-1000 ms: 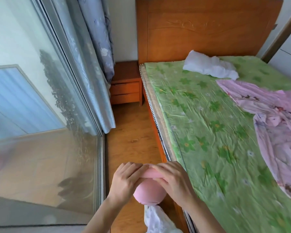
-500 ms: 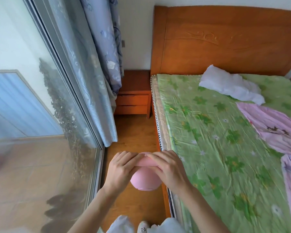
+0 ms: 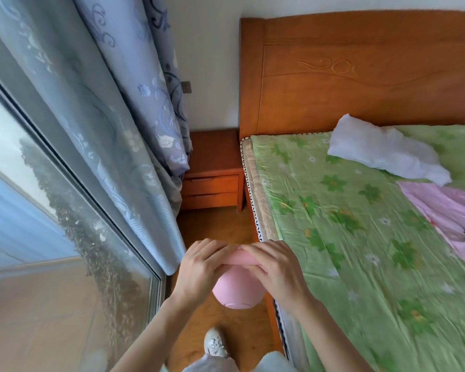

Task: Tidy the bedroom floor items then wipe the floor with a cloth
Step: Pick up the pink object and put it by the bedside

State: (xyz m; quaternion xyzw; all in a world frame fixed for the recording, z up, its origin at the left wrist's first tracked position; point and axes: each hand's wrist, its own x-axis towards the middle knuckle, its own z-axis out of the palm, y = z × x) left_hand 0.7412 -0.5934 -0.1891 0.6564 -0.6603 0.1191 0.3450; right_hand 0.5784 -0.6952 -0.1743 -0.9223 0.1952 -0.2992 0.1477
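Note:
A pink, rounded object (image 3: 238,291) hangs in front of me over the narrow strip of wooden floor (image 3: 220,229) between the window and the bed. My left hand (image 3: 202,269) and my right hand (image 3: 275,269) both grip its upper edge, fingers curled over it and fingertips meeting at the top. What the pink thing is cannot be told. Its top is hidden by my fingers.
A bed (image 3: 360,237) with a green flowered sheet fills the right, with a white cloth (image 3: 387,154) and a pink sheet (image 3: 446,213) on it. An orange nightstand (image 3: 212,181) stands ahead. Curtain (image 3: 134,135) and glass door (image 3: 51,237) on the left. My shoe (image 3: 215,342) below.
The view has moved forward and tilted down, so the nightstand and headboard look nearer. Both hands keep the same grip on the pink object. My shoe has come into view.

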